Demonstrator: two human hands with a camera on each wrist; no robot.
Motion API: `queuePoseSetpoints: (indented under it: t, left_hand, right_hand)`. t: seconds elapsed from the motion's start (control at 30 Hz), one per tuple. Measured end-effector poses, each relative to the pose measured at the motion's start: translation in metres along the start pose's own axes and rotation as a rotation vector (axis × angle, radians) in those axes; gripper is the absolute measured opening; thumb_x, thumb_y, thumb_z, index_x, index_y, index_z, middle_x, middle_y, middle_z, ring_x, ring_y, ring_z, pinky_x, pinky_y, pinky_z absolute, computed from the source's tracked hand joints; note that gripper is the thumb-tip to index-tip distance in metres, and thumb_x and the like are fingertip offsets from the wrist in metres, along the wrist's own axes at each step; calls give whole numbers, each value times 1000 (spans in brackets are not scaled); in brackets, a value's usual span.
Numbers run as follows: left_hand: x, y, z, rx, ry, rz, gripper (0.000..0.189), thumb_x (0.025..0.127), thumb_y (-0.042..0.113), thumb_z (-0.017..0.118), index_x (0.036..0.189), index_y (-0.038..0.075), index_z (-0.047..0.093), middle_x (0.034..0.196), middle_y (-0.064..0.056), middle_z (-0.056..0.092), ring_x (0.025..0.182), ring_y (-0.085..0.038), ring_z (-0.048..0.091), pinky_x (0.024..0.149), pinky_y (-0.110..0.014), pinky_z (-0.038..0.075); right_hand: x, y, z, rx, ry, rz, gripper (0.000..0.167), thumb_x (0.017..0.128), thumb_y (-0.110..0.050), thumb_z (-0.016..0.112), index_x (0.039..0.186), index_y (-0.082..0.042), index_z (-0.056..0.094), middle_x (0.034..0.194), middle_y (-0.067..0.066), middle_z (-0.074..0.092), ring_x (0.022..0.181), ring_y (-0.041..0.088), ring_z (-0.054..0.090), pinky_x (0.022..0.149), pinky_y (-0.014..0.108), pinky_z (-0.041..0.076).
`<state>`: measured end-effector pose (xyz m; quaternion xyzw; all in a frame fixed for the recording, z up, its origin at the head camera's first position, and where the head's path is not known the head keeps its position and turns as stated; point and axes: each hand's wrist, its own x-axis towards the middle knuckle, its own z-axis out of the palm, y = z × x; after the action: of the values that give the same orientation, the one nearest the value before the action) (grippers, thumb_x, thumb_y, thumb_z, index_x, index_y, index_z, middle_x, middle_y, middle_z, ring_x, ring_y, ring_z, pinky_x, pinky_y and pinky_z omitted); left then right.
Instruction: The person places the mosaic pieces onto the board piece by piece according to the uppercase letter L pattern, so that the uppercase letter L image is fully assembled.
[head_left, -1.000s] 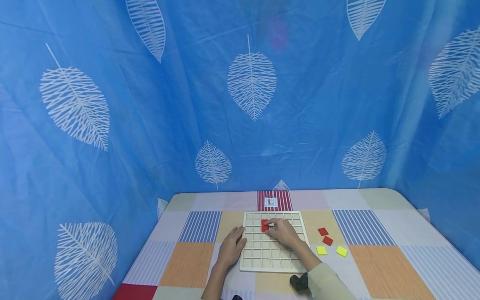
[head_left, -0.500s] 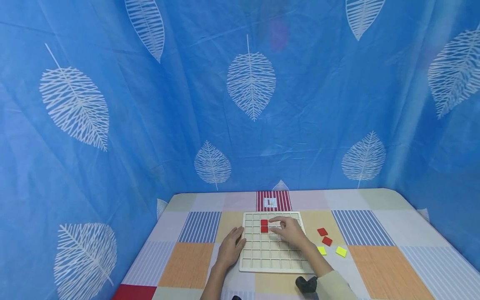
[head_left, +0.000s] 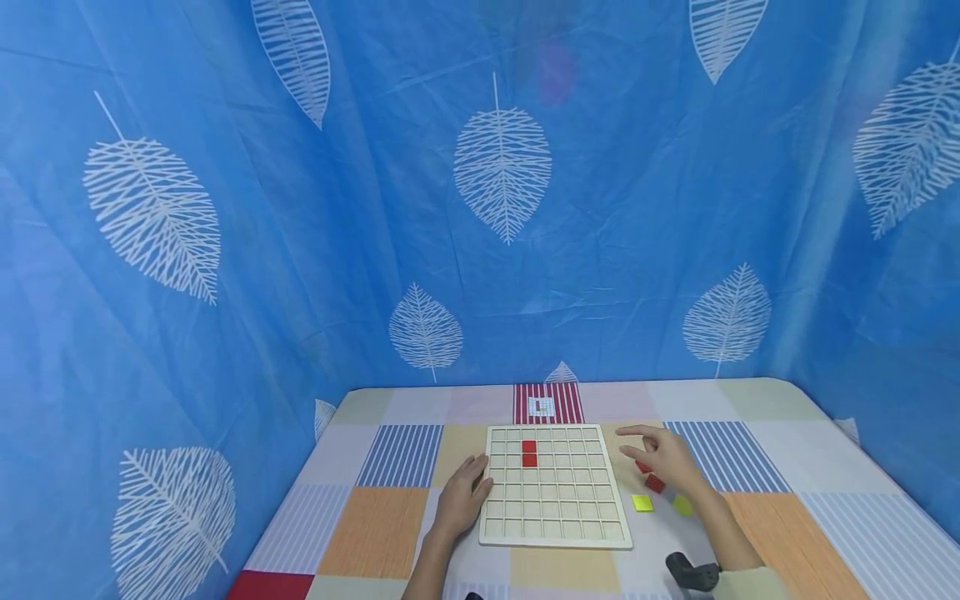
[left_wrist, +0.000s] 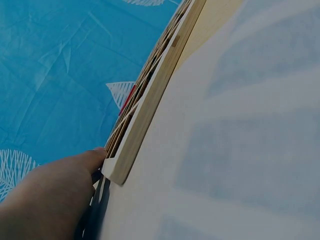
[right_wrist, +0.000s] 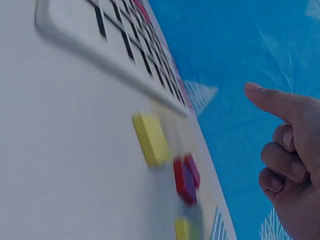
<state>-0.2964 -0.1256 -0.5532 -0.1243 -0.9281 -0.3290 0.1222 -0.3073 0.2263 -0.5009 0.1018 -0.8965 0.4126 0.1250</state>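
Observation:
A cream grid board (head_left: 555, 546) lies on the patterned cloth. Two red square tiles, one red tile (head_left: 528, 447) and another red tile (head_left: 529, 460), fill neighbouring cells in its upper part. Along the board's left edge rests my left hand (head_left: 461, 500), its fingertips on the rim; the left wrist view shows that hand (left_wrist: 55, 195) at the board's corner. My right hand (head_left: 667, 458) hovers right of the board with thumb and index finger spread apart, holding nothing. Below it are two loose red tiles (head_left: 656, 483), partly covered by the hand, and a yellow tile (head_left: 682, 505), partly hidden by the wrist.
Another yellow tile (head_left: 642, 502) lies just right of the board. Behind the board is a small card (head_left: 541, 407) with a printed grid. A blue curtain (head_left: 600, 208) with white leaves encloses the table. A black strap piece (head_left: 692, 573) sits at my right wrist.
My right hand has let go of the red tile on the board and moved right, over the loose tiles. My left hand stays at the board's left edge.

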Motion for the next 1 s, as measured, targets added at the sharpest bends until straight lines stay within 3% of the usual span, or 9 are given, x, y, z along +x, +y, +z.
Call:
queuePoseSetpoints:
  t: [0.17,0.4,0.73,1.0]
  left_hand:
    - [0,1,0,5,11,7,43,92,26,56,130,5,52,134,-10,50,126,-33,40,100,-52,35]
    - [0,1,-1,-11,0,-9,43,92,25,55,131,6,52,135,-10,49,128,-32,39,102,-52,34]
    - [0,2,0,1,-2,-10,43,92,25,56,131,6,52,135,-10,49,127,-32,39,101,-52,34]
    - [2,2,-1,6,-4,-11,43,93,26,55,131,6,52,135,-9,49,127,-32,39,101,-51,34]
  right_hand:
    - [-7,27,-17,-24,13,69,32,81,-18,72,111,-10,67,55,0,34,46,14,32,36,24,29]
    - [-16,48,-21,-24,-70,110,34,83,-22,70,112,-6,66,56,1,39,47,14,37,38,22,30]
    - [-15,56,-19,-50,-137,141,36,83,-20,70,115,-7,65,60,2,41,52,14,37,42,22,29]
    - [-14,57,-17,-74,-126,147,29,82,-17,70,110,-9,68,59,1,40,53,16,38,42,22,29]
